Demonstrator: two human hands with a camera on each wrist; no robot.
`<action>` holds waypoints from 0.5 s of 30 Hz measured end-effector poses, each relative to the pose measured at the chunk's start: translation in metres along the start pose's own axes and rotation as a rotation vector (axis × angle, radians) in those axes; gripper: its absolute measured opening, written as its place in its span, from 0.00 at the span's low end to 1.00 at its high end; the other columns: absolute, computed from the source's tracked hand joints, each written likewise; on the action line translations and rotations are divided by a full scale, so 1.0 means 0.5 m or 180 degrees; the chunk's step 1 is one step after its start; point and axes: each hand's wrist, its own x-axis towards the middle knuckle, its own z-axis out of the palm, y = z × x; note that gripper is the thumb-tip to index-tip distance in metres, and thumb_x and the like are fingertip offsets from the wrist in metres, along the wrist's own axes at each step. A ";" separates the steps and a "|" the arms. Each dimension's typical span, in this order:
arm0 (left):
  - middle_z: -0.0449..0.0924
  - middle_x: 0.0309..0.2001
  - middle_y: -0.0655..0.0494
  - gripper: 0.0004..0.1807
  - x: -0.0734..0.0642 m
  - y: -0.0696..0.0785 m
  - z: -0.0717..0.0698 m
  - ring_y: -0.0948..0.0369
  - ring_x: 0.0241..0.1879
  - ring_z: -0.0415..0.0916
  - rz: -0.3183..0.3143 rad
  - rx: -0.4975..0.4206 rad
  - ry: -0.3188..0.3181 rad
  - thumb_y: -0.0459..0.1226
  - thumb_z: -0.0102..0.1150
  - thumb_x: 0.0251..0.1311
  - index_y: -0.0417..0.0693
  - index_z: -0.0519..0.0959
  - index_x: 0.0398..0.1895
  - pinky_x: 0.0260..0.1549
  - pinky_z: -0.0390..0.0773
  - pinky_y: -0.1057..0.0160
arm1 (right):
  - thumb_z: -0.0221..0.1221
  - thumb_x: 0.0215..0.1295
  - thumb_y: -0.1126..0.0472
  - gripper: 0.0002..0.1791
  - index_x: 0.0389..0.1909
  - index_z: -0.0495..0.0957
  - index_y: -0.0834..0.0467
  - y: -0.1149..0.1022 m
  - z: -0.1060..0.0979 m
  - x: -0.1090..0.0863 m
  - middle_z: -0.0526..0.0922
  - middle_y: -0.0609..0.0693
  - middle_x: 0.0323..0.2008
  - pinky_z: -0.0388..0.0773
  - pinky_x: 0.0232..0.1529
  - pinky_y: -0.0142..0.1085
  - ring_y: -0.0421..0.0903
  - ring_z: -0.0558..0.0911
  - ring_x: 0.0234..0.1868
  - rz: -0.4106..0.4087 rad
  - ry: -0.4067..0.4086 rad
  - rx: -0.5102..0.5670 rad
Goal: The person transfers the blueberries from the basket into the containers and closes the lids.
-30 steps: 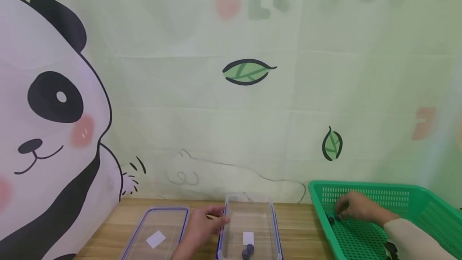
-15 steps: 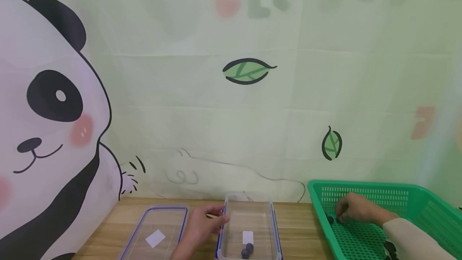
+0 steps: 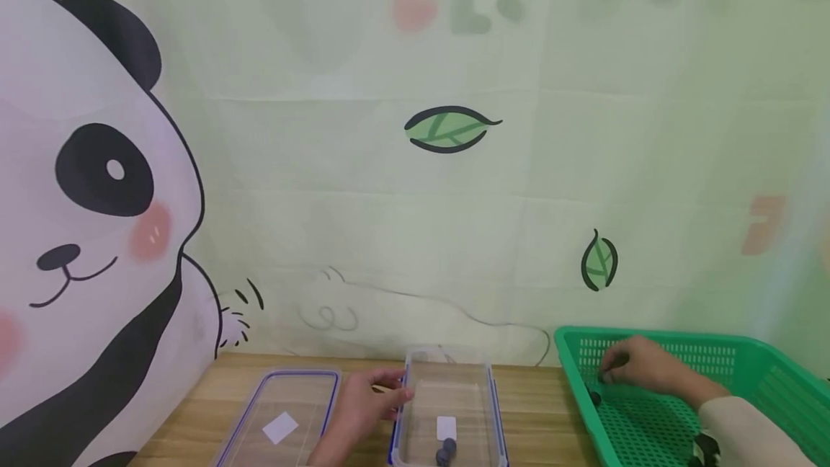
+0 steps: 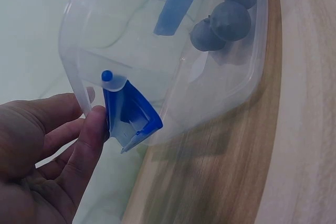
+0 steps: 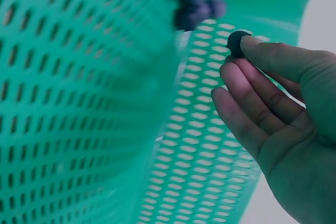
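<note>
My left hand (image 3: 363,406) pinches the left wall of a clear plastic food container (image 3: 447,388) between thumb and fingers, close to a blue clip (image 4: 131,111) that hangs down. Several blueberries (image 4: 231,20) lie together inside this container near a white label. Inside the green basket, my right hand (image 3: 642,366) holds a single blueberry (image 5: 238,43) between thumb and fingertips, raised off the basket floor. More blueberries (image 5: 191,3) sit clustered in the basket beyond the fingers, blurred in the right wrist view.
A clear lid (image 3: 298,395) with a blue seal and a white label lies left of the container on the wooden table (image 3: 528,398). The green slatted basket (image 3: 573,409) stands at the right. A cloth printed with a panda (image 3: 162,186) hangs behind.
My right hand has risen slightly inside the basket, with a blueberry in its fingertips. The left hand stays at the container's side. The head view has shifted a little.
</note>
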 end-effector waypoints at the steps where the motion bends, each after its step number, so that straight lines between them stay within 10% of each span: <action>1: 0.86 0.38 0.52 0.21 0.000 0.000 0.001 0.58 0.28 0.86 0.0003 0.0003 0.0003 0.29 0.76 0.61 0.32 0.85 0.57 0.30 0.91 0.61 | 0.70 0.66 0.65 0.04 0.39 0.87 0.61 -0.015 -0.005 -0.003 0.88 0.48 0.37 0.86 0.37 0.42 0.46 0.85 0.39 0.0045 0.0053 0.0005; 15: 0.85 0.37 0.52 0.20 -0.001 0.000 0.001 0.58 0.28 0.86 0.0031 -0.0004 0.0017 0.28 0.76 0.60 0.32 0.85 0.55 0.30 0.91 0.60 | 0.68 0.74 0.56 0.13 0.51 0.87 0.60 -0.166 -0.056 -0.039 0.89 0.50 0.45 0.87 0.46 0.44 0.52 0.87 0.48 0.0114 0.0927 0.0046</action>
